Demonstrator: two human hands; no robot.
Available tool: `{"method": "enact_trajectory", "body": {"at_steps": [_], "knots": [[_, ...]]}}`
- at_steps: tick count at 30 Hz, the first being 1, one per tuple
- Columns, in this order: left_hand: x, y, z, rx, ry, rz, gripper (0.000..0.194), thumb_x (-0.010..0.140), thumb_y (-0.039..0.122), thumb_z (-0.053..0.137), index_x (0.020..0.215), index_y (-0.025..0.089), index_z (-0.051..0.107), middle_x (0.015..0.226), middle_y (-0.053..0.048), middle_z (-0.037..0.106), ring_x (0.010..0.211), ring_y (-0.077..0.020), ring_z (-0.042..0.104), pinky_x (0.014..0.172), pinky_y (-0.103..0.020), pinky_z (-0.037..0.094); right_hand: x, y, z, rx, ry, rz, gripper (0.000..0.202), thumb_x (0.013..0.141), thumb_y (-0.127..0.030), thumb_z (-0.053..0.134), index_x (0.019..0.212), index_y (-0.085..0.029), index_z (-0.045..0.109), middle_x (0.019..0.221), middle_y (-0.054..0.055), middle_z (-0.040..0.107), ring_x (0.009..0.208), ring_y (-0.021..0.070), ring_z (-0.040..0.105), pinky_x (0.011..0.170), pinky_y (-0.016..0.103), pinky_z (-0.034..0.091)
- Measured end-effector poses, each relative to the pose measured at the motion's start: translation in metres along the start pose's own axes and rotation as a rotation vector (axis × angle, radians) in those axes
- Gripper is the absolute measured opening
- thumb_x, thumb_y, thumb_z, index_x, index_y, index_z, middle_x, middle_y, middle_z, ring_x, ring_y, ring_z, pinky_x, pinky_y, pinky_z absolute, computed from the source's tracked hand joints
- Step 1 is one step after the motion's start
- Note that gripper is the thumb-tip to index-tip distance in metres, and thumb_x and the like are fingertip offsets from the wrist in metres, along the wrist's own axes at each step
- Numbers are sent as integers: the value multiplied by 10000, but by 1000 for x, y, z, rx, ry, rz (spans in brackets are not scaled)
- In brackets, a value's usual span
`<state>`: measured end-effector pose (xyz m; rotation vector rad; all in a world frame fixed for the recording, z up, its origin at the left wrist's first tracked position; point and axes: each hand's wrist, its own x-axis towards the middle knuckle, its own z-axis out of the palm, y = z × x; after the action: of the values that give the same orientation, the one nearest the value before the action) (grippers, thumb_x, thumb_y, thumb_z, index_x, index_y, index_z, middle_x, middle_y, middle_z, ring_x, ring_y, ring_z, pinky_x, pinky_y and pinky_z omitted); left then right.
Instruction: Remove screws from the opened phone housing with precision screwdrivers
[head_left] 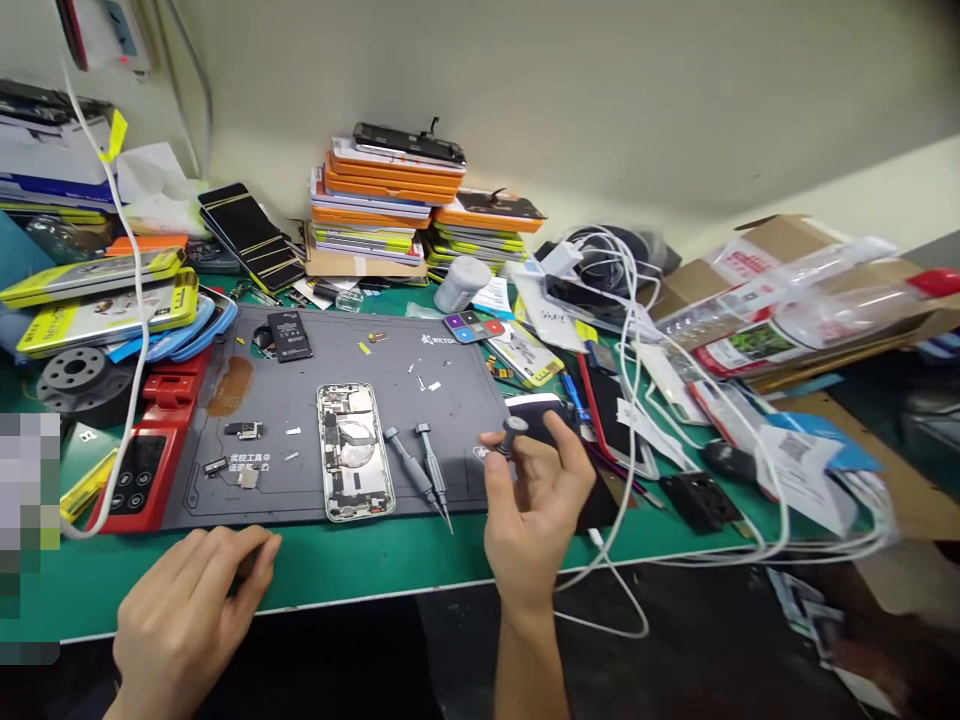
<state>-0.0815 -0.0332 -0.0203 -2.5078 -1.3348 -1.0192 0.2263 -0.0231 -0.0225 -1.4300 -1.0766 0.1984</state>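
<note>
My right hand is raised over the right end of the grey work mat. Its thumb and fingers pinch a small dark screwdriver, seen nearly end-on with its round cap showing. At the table's front edge rests my left hand, fingers curled in, nothing visible in it. An opened phone lies on the mat, its inner parts exposed. Beside it are two grey screwdrivers. Small metal parts lie left of the phone, and a black phone battery sits farther back.
Orange and yellow boxes are stacked against the wall. A red device with buttons stands at the mat's left end. White cables loop across the right side, near a plastic bottle. A white jar stands behind the mat.
</note>
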Motion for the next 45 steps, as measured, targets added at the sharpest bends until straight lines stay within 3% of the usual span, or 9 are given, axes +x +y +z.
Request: {"method": "enact_trajectory", "body": {"at_steps": [6, 10, 16, 21, 25, 33, 36, 39, 45], "knots": [[4, 2, 0, -43, 6, -8, 101, 1023, 142, 760, 1085, 182, 691, 901, -1, 770, 773, -146, 715, 843, -311, 527, 0, 1, -2, -52, -38, 75, 516, 1056, -417, 658, 1532, -271, 525, 1178, 94, 775, 1121, 258, 770, 1025, 503, 633], [5, 7, -5, -82, 48, -93, 123, 1041, 131, 728, 1149, 183, 700, 1011, -26, 766, 873, -149, 738, 928, -290, 549, -2, 1, -2, -61, -104, 94, 525, 1039, -423, 693, 1525, -281, 557, 1219, 98, 804, 1172, 270, 769, 1043, 502, 619], [6, 2, -27, 249, 13, -227, 319, 1094, 259, 674, 1411, 239, 708, 1162, -59, 697, 804, -136, 685, 782, -302, 520, -4, 0, -3, -129, -128, 71, 503, 1040, -451, 683, 1500, -261, 607, 1235, 107, 817, 1208, 286, 771, 1073, 508, 597], [23, -22, -30, 389, 4, -153, 288, 1086, 240, 670, 1363, 235, 745, 1094, -62, 757, 899, -224, 662, 882, -388, 527, -5, -1, -3, -262, -185, 68, 532, 1041, -519, 655, 1496, -247, 625, 1209, 123, 823, 1112, 303, 801, 916, 471, 648], [35, -35, -31, 294, -66, -147, 236, 1122, 312, 600, 1227, 231, 795, 1119, -56, 799, 914, -247, 643, 899, -435, 541, -7, 1, -5, -314, -195, 27, 518, 1051, -522, 634, 1495, -256, 633, 1230, 128, 821, 1105, 312, 812, 898, 465, 666], [47, -35, -39, 205, -85, -166, 197, 1111, 285, 631, 1092, 247, 823, 1033, -10, 792, 908, -202, 659, 853, -354, 529, -8, 1, -7, -313, -207, 47, 593, 1043, -559, 648, 1533, -230, 592, 1183, 129, 833, 1132, 329, 808, 907, 462, 644], [50, -36, -39, 214, -121, -140, 183, 1109, 272, 636, 1072, 243, 813, 1022, 0, 799, 889, -193, 657, 861, -343, 525, -9, 1, -8, -316, -207, 72, 617, 1040, -571, 650, 1547, -227, 579, 1188, 135, 833, 1151, 339, 803, 797, 408, 635], [52, -39, -40, 218, -138, -85, 175, 1110, 238, 629, 1066, 219, 798, 1020, 2, 810, 874, -183, 660, 873, -336, 529, -10, 4, -9, -306, -201, 85, 636, 1033, -581, 657, 1559, -235, 570, 1190, 131, 836, 1160, 341, 800, 751, 389, 620], [55, -45, -43, 307, -230, 114, 189, 1110, 154, 584, 1087, 168, 771, 1065, -46, 813, 906, -205, 703, 882, -376, 539, -11, 6, -8, -288, -188, 84, 620, 1024, -561, 676, 1556, -259, 576, 1185, 114, 836, 1158, 337, 804, 876, 459, 643]]}}
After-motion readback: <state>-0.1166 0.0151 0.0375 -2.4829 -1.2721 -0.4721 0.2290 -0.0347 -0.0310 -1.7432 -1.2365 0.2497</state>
